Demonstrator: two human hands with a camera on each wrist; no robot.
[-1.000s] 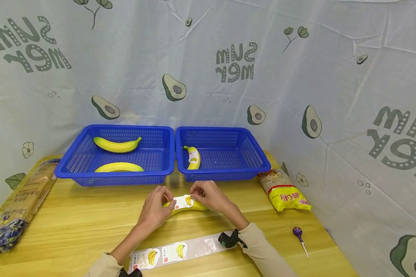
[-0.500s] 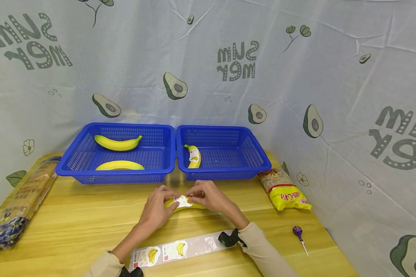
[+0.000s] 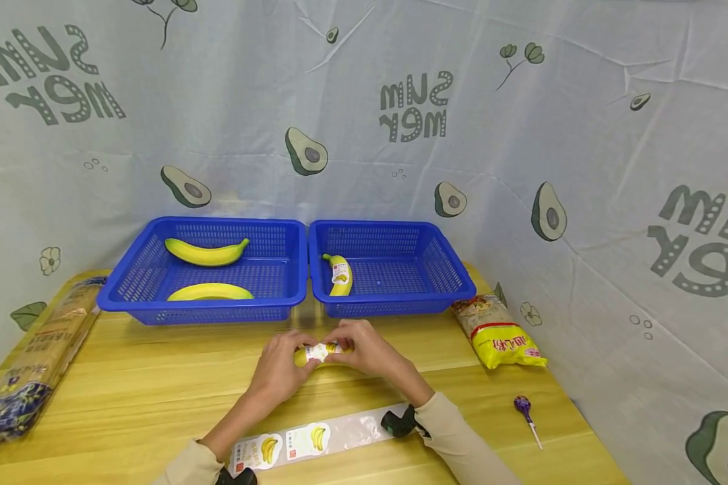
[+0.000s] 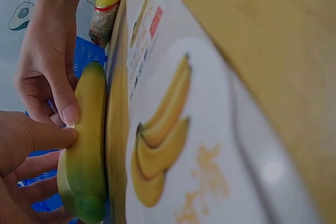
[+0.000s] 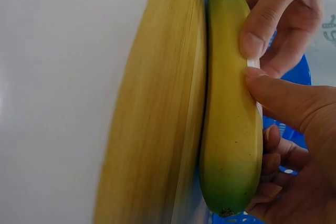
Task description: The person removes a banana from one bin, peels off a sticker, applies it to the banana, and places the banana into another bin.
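Observation:
In the head view a yellow banana lies crosswise on the table, a white label with a banana picture on its upper side. My left hand grips its left part, thumb in front and fingers behind. Round the right part curls my right hand. The two thumbs press close together at the label. From the left wrist the banana shows its green-tinged end; from the right wrist the banana's near side is bare, with only the label's edge visible. Part of the label is hidden under my fingers.
A blue basket at back left holds two bananas; the blue basket beside it holds one labelled banana. A label strip lies in front. A noodle packet is left; a yellow food bag and a lollipop are right.
My fingertips have gone from pinching the label's two ends to pressing it down against the banana. Both hands have drawn closer together, and the fingers now wrap round the fruit.

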